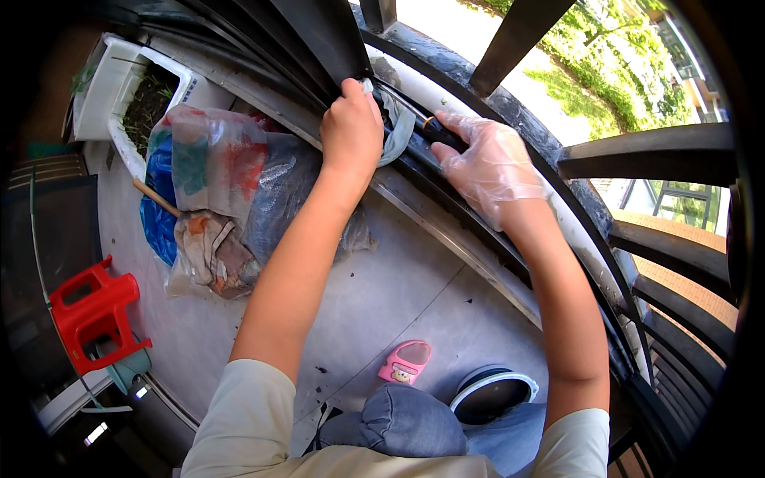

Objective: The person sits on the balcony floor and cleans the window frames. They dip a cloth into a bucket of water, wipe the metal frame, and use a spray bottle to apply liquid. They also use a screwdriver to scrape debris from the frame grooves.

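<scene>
Left hand (351, 127), bare, is pressing a grey cloth (396, 123) against the dark window track (446, 187) at the far side, fingers curled together on the cloth. Right hand (488, 163), in a clear plastic glove, is gripping a black-handled tool (437, 130) just right of the cloth, fingers clamped around the handle. A plastic-wrapped bundle (231, 183) is lying on the floor (398, 295) to the left, a red stool (96, 315) near left.

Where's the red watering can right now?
In the head view, the red watering can sits on the floor at the far left, below the plastic-wrapped bundle and well away from both hands.
</scene>
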`<action>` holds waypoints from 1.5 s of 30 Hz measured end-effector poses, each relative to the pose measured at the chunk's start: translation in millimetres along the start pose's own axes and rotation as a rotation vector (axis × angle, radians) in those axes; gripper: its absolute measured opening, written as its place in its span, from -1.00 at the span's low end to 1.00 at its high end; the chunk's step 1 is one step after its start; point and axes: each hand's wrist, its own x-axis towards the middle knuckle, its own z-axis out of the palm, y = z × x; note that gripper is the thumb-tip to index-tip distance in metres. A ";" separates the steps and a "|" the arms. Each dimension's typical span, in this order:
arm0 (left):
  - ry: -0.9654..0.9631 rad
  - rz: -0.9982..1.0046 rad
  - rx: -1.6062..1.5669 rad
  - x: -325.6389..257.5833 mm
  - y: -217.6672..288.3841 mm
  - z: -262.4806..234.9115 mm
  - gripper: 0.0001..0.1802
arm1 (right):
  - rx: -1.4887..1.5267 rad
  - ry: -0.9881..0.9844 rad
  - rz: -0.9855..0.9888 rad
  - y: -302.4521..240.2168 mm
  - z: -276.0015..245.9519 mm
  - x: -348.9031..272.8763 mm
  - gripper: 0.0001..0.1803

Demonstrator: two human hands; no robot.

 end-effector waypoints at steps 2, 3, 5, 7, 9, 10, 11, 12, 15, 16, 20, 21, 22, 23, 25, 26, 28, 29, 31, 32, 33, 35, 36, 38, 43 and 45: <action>0.021 0.015 -0.001 -0.5 -2.0 0.6 -0.82 | -0.047 -0.050 -0.031 -7.8 -22.3 -3.7 -0.60; 0.019 0.005 -0.003 -1.1 -1.6 1.5 -0.82 | -0.081 -0.078 -0.007 -11.3 -27.6 -3.0 -0.63; 0.015 -0.010 -0.003 -1.1 -0.8 1.4 -0.82 | -0.145 -0.130 0.039 -21.4 -34.9 1.7 -0.67; 0.032 0.001 -0.016 -1.2 -0.8 3.0 -0.82 | -0.235 -0.217 0.150 -29.3 -38.1 11.9 -0.71; 0.041 0.004 -0.018 -1.0 -1.1 4.4 -0.81 | -0.281 -0.244 0.172 -23.4 -31.0 19.2 -0.58; 0.042 0.002 -0.013 -0.5 -1.9 4.7 -0.81 | -0.260 -0.234 0.129 -23.0 -25.4 20.8 -0.58; 0.042 0.001 -0.012 0.0 -1.0 4.8 -0.81 | -0.240 -0.222 0.087 -23.4 -19.1 21.9 -0.58; 0.034 -0.008 -0.015 0.2 -0.2 4.6 -0.80 | -0.223 -0.174 0.050 -24.4 -12.7 22.3 -0.58; 0.014 -0.024 -0.025 0.8 2.8 1.5 -0.80 | -0.191 -0.184 0.091 -24.0 -7.4 20.4 -0.58; 0.008 -0.021 -0.031 0.2 4.4 -0.3 -0.80 | -0.173 -0.189 0.111 -23.8 -7.9 19.8 -0.58; 0.027 -0.028 -0.007 1.7 4.0 3.0 -0.81 | -0.096 -0.140 0.152 -22.9 0.0 16.1 -0.57; 0.018 -0.043 0.004 2.6 4.6 3.5 -0.81 | -0.075 -0.108 0.153 -19.5 7.8 14.8 -0.56; 0.010 -0.057 0.015 3.5 5.3 4.0 -0.81 | 0.054 -0.022 0.131 -9.8 14.6 12.0 -0.55; 0.006 -0.070 0.030 4.5 5.4 3.7 -0.81 | 0.084 -0.002 0.106 -2.7 20.4 10.1 -0.55; 0.023 -0.088 0.015 1.8 6.0 4.9 -0.81 | 0.142 0.039 0.055 8.1 28.3 6.4 -0.54; 0.029 -0.099 0.012 -0.1 5.2 5.3 -0.81 | 0.150 0.041 0.070 5.5 29.2 2.7 -0.54; 0.049 -0.089 0.001 -1.6 3.0 5.9 -0.82 | 0.172 0.052 0.052 8.4 34.2 2.0 -0.54; 0.060 -0.084 -0.006 -2.1 2.9 6.1 -0.82 | 0.182 0.059 0.043 10.6 36.4 1.5 -0.55; 0.079 -0.067 -0.033 -4.4 0.7 6.8 -0.82 | 0.171 0.096 -0.004 15.5 41.1 0.4 -0.55; 0.087 -0.059 -0.049 -5.2 0.7 7.0 -0.82 | 0.163 0.114 -0.026 17.8 42.7 -0.1 -0.56; 0.078 -0.057 -0.063 -5.5 0.8 7.4 -0.84 | 0.166 0.125 -0.037 19.6 43.7 -0.4 -0.56; 0.061 -0.055 -0.089 -6.3 0.1 7.4 -0.88 | 0.175 0.144 -0.061 21.5 45.8 -1.3 -0.56; 0.075 -0.057 -0.096 -7.7 -0.5 7.4 -0.87 | 0.199 0.147 -0.077 20.9 46.7 -2.5 -0.56; 0.104 -0.059 -0.113 -10.2 -1.1 8.5 -0.85 | 0.244 0.155 -0.109 19.7 47.4 -5.1 -0.55; 0.142 -0.009 -0.144 -11.5 -5.6 12.1 -0.84 | 0.202 0.184 -0.107 18.9 43.3 -6.1 -0.56; 0.142 -0.006 -0.152 -13.1 -6.7 10.4 -0.83 | 0.150 0.198 -0.104 15.8 35.6 -9.2 -0.57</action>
